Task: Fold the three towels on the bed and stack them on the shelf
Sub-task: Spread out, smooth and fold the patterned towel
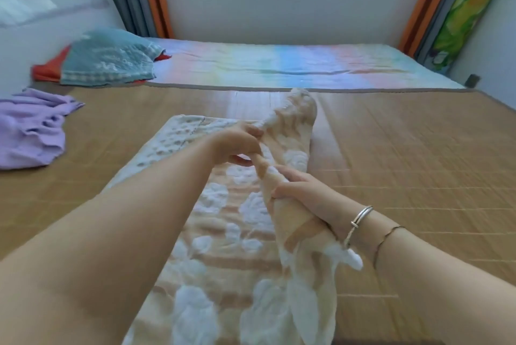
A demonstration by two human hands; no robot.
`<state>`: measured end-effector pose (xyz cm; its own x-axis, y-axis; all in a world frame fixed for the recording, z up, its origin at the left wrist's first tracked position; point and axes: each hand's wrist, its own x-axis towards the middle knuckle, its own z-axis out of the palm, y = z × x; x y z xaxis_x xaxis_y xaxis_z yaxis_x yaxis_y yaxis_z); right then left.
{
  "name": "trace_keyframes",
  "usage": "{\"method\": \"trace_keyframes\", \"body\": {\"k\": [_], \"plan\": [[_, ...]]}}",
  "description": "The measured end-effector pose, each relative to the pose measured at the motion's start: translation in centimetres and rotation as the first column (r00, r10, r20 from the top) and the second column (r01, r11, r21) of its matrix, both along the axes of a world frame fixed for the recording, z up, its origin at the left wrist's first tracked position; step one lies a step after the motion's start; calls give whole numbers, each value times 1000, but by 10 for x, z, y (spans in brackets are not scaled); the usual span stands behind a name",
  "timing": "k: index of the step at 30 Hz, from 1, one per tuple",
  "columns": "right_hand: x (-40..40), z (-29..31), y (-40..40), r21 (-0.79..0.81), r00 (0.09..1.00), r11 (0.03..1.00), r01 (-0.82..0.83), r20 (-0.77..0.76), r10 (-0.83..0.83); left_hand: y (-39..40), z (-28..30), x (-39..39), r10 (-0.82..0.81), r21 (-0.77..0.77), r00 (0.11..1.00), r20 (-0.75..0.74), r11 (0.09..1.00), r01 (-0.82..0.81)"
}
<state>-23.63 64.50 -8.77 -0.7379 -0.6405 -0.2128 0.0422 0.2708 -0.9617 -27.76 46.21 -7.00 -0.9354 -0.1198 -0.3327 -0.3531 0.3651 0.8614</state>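
I have a beige terry towel with a raised white flower pattern (223, 205) spread lengthwise in front of me on the woven tan bamboo mat (405, 163) that covers the bed, and its right long edge is lifted off the mat in a bunched ridge. My left hand (237, 146) has its fingers curled round that ridge farther up, thumb underneath, pinching the cloth. My right hand (296, 191) grips the same gathered edge nearer to me, fingers wrapped over the top, and the towel's near corner hangs down below my wrist beside my silver bangle (360, 217). The left half of the towel lies flat. To my far left a crumpled lilac towel (30, 129) sits on the mat, well apart. Beyond it, by the wall, a teal towel with white lettering (109, 61) lies over something red (46, 71), next to a pastel striped sheet (279, 65).
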Motion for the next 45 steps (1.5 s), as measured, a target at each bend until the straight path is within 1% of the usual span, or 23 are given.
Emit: {"method": "trace_keyframes", "body": {"k": [3,7,13,16,19,21,23,25,27,28,30,32,33,34,37,38,39,40,41,42,43,44,45], "plan": [[17,11,-56,-2,999,999,-36,30,36,-64,11,25,43,17,999,-12,999,-43],[39,7,-139,24,990,994,-106,91,103,-151,2,54,56,-13,998,1,998,-56],[65,-35,-238,85,972,980,-182,169,166,-244,-48,90,124,-22,991,53,992,-123],[71,-54,-267,109,972,977,-185,167,166,-271,-68,92,136,8,990,24,991,-136],[74,-71,-288,56,966,980,-193,184,180,-286,-78,92,125,35,992,-24,992,-124],[78,-85,-300,1,920,975,-222,332,209,-294,-92,97,140,46,990,-21,989,-139],[84,-96,-306,15,855,955,-297,449,259,-296,-109,106,177,-4,984,17,984,-177],[88,-103,-308,60,834,933,-354,473,285,-298,-123,118,240,-4,971,23,971,-240],[88,-102,-304,90,851,934,-344,450,270,-299,-126,129,325,77,946,6,943,-324],[86,-100,-302,120,862,930,-347,433,265,-299,-125,136,353,85,935,21,932,-353],[85,-92,-297,237,872,895,-379,416,259,-296,-119,153,365,40,926,93,928,-370],[86,-87,-295,386,883,832,-398,408,233,-290,-114,170,340,-40,922,185,940,-339],[88,-84,-294,432,885,806,-405,406,227,-287,-111,180,328,-71,917,225,945,-320],[92,-79,-293,428,874,800,-422,428,232,-282,-107,191,319,-87,910,264,948,-307],[108,-70,-288,215,754,845,-489,591,286,-270,-101,217,296,-140,888,351,955,-263],[113,-68,-285,176,738,851,-495,601,305,-267,-100,226,286,-173,884,371,956,-237],[118,-68,-282,176,760,861,-476,575,303,-264,-98,234,274,-198,879,390,957,-211],[122,-70,-278,216,819,878,-427,503,275,-260,-97,244,270,-213,873,407,957,-197],[122,-74,-275,255,894,909,-330,392,215,-257,-97,251,276,-219,866,417,955,-199],[122,-78,-267,275,958,937,-216,243,150,-253,-99,257,294,-226,859,419,950,-215],[117,-85,-260,276,994,956,-102,70,85,-250,-101,260,327,-247,854,405,938,-242],[110,-89,-250,281,993,960,-11,-108,43,-246,-102,262,373,-289,847,379,917,-274],[102,-92,-239,298,963,953,48,-266,35,-240,-104,262,427,-367,838,340,881,-300]]}}
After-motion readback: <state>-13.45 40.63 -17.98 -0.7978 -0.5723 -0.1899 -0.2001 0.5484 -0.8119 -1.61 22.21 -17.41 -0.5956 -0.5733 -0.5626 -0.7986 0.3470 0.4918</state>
